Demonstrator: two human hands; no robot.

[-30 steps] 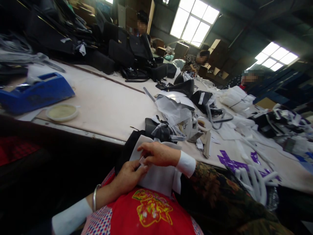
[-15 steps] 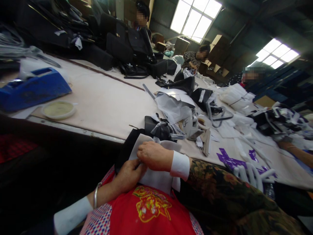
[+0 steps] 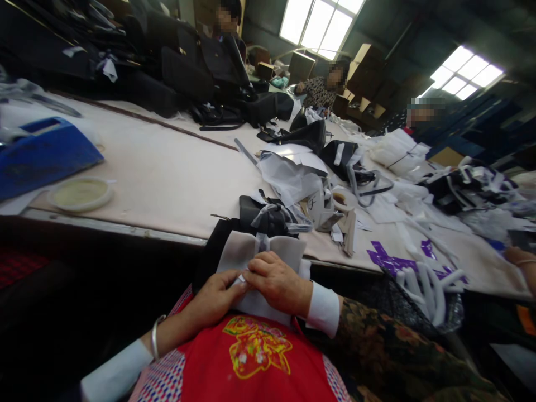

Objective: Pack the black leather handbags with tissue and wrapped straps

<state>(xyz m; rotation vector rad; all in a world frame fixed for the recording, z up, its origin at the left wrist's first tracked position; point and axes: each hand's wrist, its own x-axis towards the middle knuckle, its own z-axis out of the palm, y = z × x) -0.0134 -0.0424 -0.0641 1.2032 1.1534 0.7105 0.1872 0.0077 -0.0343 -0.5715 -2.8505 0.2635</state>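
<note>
My left hand and my right hand meet over a pale grey fabric piece lying on my lap, against a red apron. Both hands are closed in a pinch, fingertips touching at a small white strip on the fabric. A metal bangle circles my left wrist. A black fabric piece lies under the grey one and hangs off the table edge.
The long beige worktable carries a blue tape dispenser, a round shallow dish, black bag parts, white paper scraps and purple tape pieces. Other people work at the far end. Another person's hand rests at the right.
The view has shifted a little, so the table sits further left. My right hand has drawn down toward my body, and both hands stay pinched together on the fabric.
</note>
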